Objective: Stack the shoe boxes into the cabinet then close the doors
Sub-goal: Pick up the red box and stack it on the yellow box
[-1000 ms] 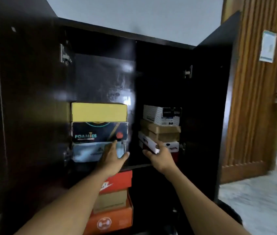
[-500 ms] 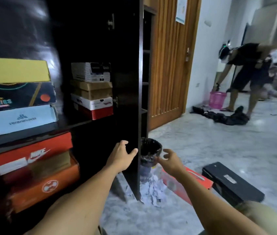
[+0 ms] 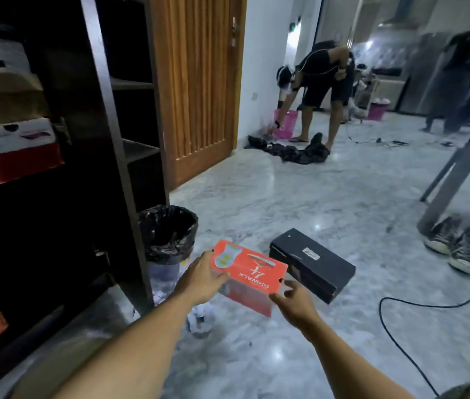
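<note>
A red shoe box (image 3: 252,272) with white print lies on the marble floor in front of the dark cabinet (image 3: 55,197). My left hand (image 3: 203,279) grips its left end, thumb on the lid. My right hand (image 3: 294,302) is at the box's near right corner with fingers spread, just touching or a little short of it. A black shoe box (image 3: 311,263) lies on the floor right behind the red one. Stacked boxes, white (image 3: 12,136) over red (image 3: 21,164), sit on the cabinet shelf at the left.
A bin with a black liner (image 3: 167,231) stands beside the cabinet's open door (image 3: 118,156). Crumpled paper lies under my left arm. A black cable (image 3: 400,335) loops on the floor at right. Sneakers (image 3: 452,246), table legs and two people stand beyond.
My view swung from the cabinet shelves right and down to the floor. Both hands came away from the shelf boxes and reached the red shoe box; the left hand has taken hold of it.
</note>
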